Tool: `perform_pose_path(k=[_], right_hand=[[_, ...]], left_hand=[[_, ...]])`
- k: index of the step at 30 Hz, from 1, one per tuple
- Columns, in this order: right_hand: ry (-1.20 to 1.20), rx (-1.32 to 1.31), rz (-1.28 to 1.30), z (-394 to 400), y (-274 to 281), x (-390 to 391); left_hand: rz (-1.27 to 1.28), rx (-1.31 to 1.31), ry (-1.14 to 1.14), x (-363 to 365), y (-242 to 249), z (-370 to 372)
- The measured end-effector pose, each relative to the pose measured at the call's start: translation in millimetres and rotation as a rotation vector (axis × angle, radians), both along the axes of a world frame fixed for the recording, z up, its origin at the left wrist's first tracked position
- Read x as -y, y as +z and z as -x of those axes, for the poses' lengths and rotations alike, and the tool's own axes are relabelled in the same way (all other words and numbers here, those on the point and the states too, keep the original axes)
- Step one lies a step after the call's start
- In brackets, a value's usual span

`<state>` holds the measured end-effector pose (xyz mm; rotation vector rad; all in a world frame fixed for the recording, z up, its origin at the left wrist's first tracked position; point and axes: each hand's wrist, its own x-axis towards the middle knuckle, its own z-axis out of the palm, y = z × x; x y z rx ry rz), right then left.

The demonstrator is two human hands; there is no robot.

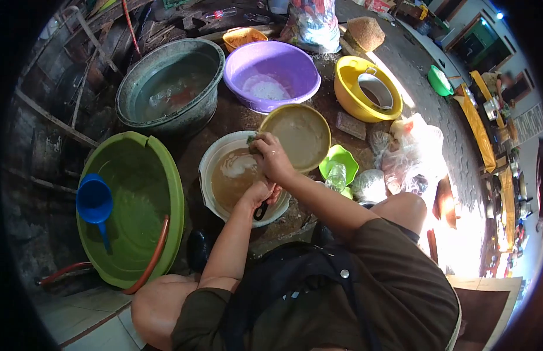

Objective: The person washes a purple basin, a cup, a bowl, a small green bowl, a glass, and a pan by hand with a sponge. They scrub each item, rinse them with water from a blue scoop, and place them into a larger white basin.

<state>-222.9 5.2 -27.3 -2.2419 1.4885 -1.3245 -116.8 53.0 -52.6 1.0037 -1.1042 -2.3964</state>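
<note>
Over a white basin (206, 186) of cloudy brown water, my left hand (261, 193) is closed round the black handle (260, 211) of a utensil whose far part is hidden by my hands. My right hand (272, 157) crosses above it, fingers closed on a green scrubbing pad (251, 140) at the basin's far rim. Just beyond my right hand, a yellow-rimmed basin (328, 137) of murky water touches or overlaps the white one.
A green tub (176, 216) with a blue dipper (94, 199) and an orange hose (156, 257) lies left. Behind are a dark tub (207, 108), a purple basin (315, 88) and a yellow basin (341, 93) holding a metal pot (377, 90). Plastic bags (412, 152) lie right.
</note>
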Motion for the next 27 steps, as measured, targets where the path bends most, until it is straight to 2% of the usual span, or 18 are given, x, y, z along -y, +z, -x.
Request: perform_pose_path(k=[2,4,6,7,8,10,11,14,15,17,18,19,20,22,24,26,27], right_hand=[[0.0,-0.082,0.025,5,-3,9],[-0.287,0.168,0.084,22,8,39],[-0.472,0.222,0.048,29,20,49],[-0.38,0.228,0.092,25,24,45],[-0.231,0.214,0.028,18,25,35],[-0.028,-0.065,-0.232,9,1,12],[-0.02,-0.202,-0.281,2,-1,-3],[0.009,-0.208,-0.371,5,4,-3],[0.029,-0.098,-0.251,11,-1,14],[-0.266,-0.049,-0.093,32,-10,54],[-0.43,0.002,0.002,41,13,56],[-0.593,0.118,0.016,52,17,60],[-0.651,0.249,-0.007,58,14,52],[-0.753,0.125,0.15,61,0,40],[-0.888,0.377,0.083,59,-10,41],[-0.903,0.435,0.086,48,-23,38],[-0.686,0.513,-0.01,38,-25,38]], left_hand=[[-0.034,0.0,-0.013,-2,-5,3],[0.051,0.015,-0.016,-7,18,8],[0.055,-0.007,-0.024,-4,16,6],[0.067,0.015,-0.014,-3,17,4],[0.08,0.033,-0.002,-2,18,4],[0.094,0.026,0.015,1,-2,-2],[0.095,0.028,0.025,1,-10,-3],[0.173,0.129,0.013,-1,-1,-4],[0.168,0.135,0.006,-4,2,-3],[0.15,0.089,0.01,-8,10,6],[0.156,0.093,0.006,-5,12,7],[0.172,0.126,0.053,-2,14,9],[0.184,0.155,0.1,0,16,9],[0.181,0.134,0.093,-3,25,11],[0.22,0.241,0.062,-6,29,17],[0.202,0.214,0.043,-10,16,14],[0.254,0.247,0.031,-10,13,13]])
